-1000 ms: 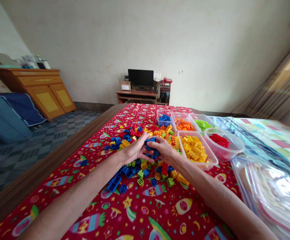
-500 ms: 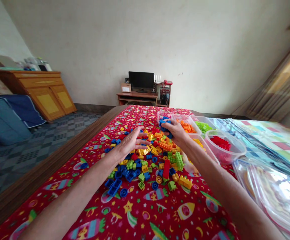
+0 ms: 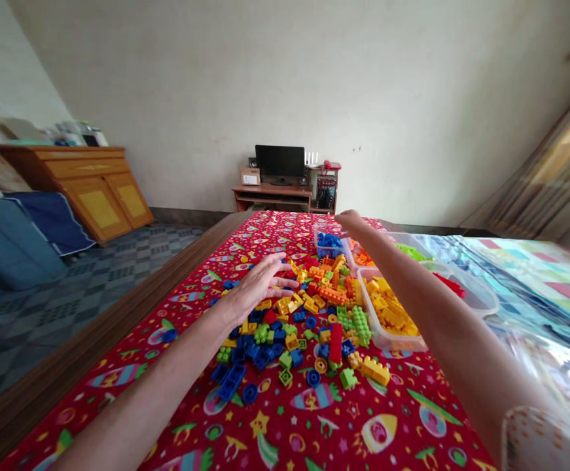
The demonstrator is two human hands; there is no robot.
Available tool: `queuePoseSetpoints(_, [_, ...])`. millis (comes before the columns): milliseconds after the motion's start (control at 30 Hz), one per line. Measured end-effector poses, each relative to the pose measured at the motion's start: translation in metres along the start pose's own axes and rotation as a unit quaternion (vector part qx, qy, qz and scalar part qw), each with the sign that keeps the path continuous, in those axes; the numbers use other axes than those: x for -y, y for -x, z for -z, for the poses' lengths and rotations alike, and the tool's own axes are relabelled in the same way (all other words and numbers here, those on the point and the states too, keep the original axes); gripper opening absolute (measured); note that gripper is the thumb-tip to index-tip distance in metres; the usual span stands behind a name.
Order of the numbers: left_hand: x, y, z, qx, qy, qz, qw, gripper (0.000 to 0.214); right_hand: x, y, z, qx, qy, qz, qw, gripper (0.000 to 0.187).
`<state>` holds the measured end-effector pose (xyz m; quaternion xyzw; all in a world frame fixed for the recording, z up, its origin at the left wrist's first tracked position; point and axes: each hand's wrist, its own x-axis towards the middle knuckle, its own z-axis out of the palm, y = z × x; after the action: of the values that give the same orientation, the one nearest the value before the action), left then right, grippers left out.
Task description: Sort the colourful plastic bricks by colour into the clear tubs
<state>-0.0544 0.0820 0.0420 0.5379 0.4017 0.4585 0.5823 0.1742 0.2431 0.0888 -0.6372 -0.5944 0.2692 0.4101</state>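
Note:
A loose pile of coloured toy bricks [image 3: 309, 314] lies on the red patterned tablecloth [image 3: 285, 432]. My left hand [image 3: 260, 285] hovers flat over the pile's left side, fingers stretched out, holding nothing. My right hand [image 3: 349, 221] reaches far forward, just above the clear tub of blue bricks [image 3: 328, 244]. Its fingers look extended, and no brick shows in them. My right forearm crosses over the tub of yellow bricks [image 3: 387, 313] and hides most of the tub of orange bricks [image 3: 360, 256].
Green bricks [image 3: 412, 252] and a round bowl of red bricks [image 3: 466, 291] sit behind my right arm. Clear plastic bags [image 3: 554, 366] lie at the right. The table's wooden edge [image 3: 118, 307] runs along the left. A cabinet and a desk with a monitor stand beyond.
My right hand carried a handful of blue bricks from the pile out to the blue tub and no longer shows them. My left hand left the bricks and spread flat over the pile.

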Motion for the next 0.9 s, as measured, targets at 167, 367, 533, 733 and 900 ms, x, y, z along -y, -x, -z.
queuePoseSetpoints(167, [0.009, -0.006, 0.002, 0.026, -0.068, -0.015, 0.997, 0.036, 0.005, 0.038, 0.008, 0.045, -0.14, -0.001, 0.989, 0.005])
queuePoseSetpoints(367, [0.028, -0.017, 0.003, 0.045, -0.395, -0.15, 0.905, 0.024, 0.002, 0.11, 0.011, 0.16, -0.07, 0.12, 0.977, 0.016])
queuePoseSetpoints(533, [0.054, -0.014, -0.004, 0.117, -0.548, -0.217, 0.799, 0.018, -0.008, 0.159, 0.002, 0.237, 0.301, 0.277, 0.881, 0.021])
queuePoseSetpoints(733, [0.066, -0.003, -0.012, 0.147, -0.627, -0.206, 0.737, 0.022, -0.022, 0.188, -0.013, 0.247, 0.437, 0.268, 0.822, 0.026])
queuePoseSetpoints(900, [0.067, -0.008, -0.01, 0.141, -0.608, -0.185, 0.759, 0.011, -0.028, 0.205, -0.036, 0.262, 0.434, 0.281, 0.815, 0.032])
